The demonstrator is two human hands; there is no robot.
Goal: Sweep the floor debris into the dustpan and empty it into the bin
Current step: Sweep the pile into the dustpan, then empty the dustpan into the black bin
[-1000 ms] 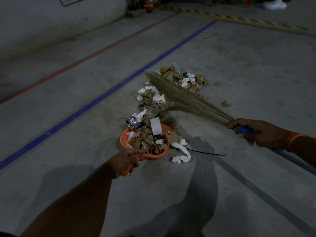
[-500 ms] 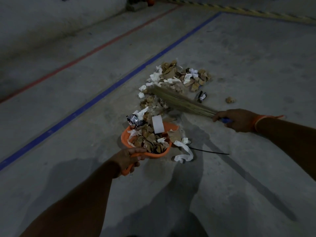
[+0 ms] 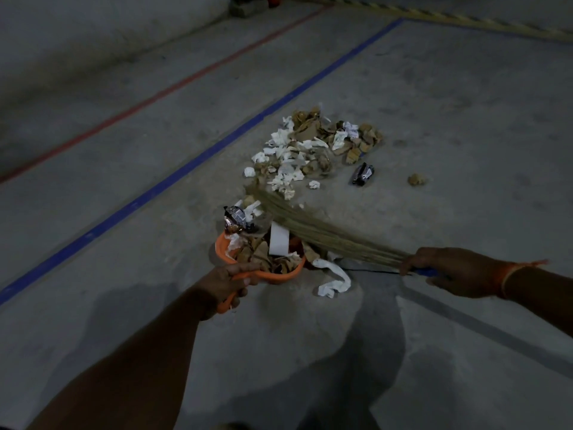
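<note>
Head view showed the task about half done: the orange dustpan (image 3: 228,257) on the concrete floor (image 3: 449,125) was already heaped with scraps, while a big pile of debris (image 3: 313,147) lay beyond it, and the bin was not visible. The left hand (image 3: 229,279) gripped the dustpan handle, which pointed back toward the person. The right hand (image 3: 446,268) clasped the broom (image 3: 322,231); its long axis ran from lower right to upper left, bristle tips at the dustpan mouth.

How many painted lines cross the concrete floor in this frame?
3: a red line farthest left, a blue line running beside it and passing the debris pile, and a yellow-and-black striped line at top right. More may lie outside the view.
</note>
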